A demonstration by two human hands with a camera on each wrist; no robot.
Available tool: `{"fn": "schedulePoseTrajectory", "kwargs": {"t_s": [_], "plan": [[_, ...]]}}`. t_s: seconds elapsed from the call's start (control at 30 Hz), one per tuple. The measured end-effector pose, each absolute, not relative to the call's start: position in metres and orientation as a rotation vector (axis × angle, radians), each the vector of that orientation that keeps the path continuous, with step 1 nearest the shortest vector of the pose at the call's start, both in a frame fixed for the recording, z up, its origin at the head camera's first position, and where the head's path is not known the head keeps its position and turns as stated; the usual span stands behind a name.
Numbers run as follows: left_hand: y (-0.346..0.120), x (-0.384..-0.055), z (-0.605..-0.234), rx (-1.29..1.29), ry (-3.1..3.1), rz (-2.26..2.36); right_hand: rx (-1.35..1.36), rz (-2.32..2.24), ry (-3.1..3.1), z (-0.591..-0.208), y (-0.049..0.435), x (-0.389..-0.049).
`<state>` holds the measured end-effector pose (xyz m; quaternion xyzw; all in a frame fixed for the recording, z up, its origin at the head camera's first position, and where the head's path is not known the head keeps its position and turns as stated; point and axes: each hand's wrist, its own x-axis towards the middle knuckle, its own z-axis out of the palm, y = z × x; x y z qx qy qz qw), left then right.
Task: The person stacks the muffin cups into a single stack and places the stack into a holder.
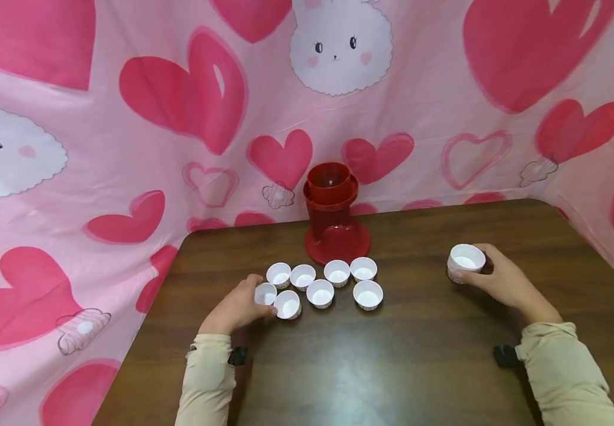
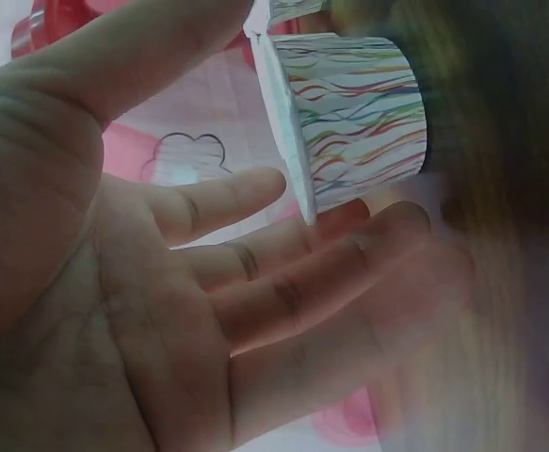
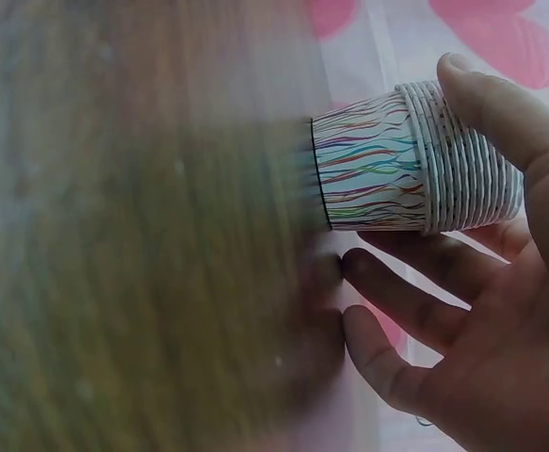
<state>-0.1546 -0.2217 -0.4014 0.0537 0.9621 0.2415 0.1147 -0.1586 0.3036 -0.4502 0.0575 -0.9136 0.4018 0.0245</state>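
My right hand (image 1: 506,287) grips a stack of paper cups (image 1: 465,260) at the right side of the brown table (image 1: 392,361); thumb and fingers pinch it from opposite sides, the thumb lying across the nested rims. The right wrist view shows many rims packed closely together, with coloured wavy lines on the outer wall of the lowest cup. Whether the stack touches the tabletop I cannot tell.

My left hand (image 1: 238,306) is well apart from it, at the left end of a group of eight single cups, all upright with their white mouths upward. Its fingers are spread and nearly straight beside the leftmost cup (image 1: 266,294), with the thumb at the near cup (image 1: 288,305); how firmly either is touched I cannot tell. The other six cups extend rightward in two loose rows, some touching or nearly so.

Behind the group, a red stand (image 1: 338,244) with a round base carries a red tumbler (image 1: 329,184) in its upper part. Pink cloth (image 1: 429,65), printed with hearts and white rabbits, hangs behind the table. Pale sleeves (image 1: 568,373) cover both my forearms.
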Motion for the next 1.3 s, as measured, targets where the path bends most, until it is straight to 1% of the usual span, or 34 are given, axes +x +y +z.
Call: {"fn": "schedulePoseTrajectory", "kwargs": {"t_s": [0.27,0.53,0.9,1.3], "plan": [[-0.217,-0.162,-0.395,0.218,2.819,0.633,0.174,1.206,-2.800,-0.452,0.311,-0.155],[-0.221,-0.170,-0.407,0.299,2.871,0.649,0.190,1.243,-2.810,-0.450,0.309,-0.158],[-0.239,-0.165,-0.406,0.255,2.923,0.663,0.210,1.299,-2.810,-0.450,0.301,-0.162],[-0.250,-0.162,-0.391,0.254,2.951,0.781,0.212,1.340,-2.778,-0.454,0.303,-0.159]]}}
